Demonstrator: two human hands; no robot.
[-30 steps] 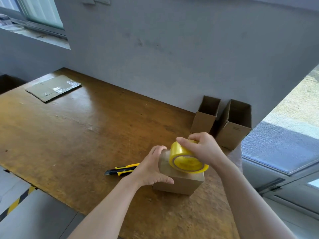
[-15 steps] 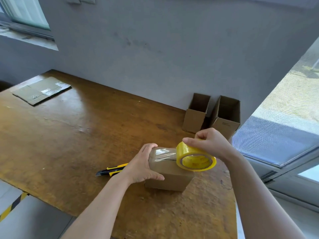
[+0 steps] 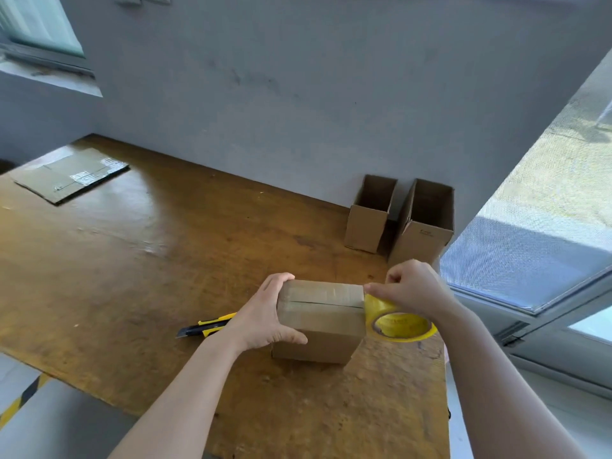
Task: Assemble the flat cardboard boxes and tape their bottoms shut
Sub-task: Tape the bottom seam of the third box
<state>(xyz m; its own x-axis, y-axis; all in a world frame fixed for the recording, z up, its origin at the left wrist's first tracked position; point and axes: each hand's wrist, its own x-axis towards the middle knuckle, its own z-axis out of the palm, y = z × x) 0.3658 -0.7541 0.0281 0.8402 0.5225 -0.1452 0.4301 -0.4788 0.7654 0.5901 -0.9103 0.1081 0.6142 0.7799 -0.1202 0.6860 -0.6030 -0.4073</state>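
Left hand (image 3: 265, 318) clamps the left end of the cardboard box (image 3: 319, 321) at lower centre of frame, fingers curled over its top edge, thumb on the near face. Right hand (image 3: 412, 289) grips the yellow tape roll (image 3: 397, 321) touching the box's right end. Matte brown box on glossy wooden table (image 3: 149, 260), long axis and taped seam left-right.

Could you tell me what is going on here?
A person is taping a small cardboard box on the wooden table. The left hand grips the box's left end; the right hand holds the yellow tape roll at its right edge. A utility knife lies nearby. A smaller open box and a larger open box stand by the wall.
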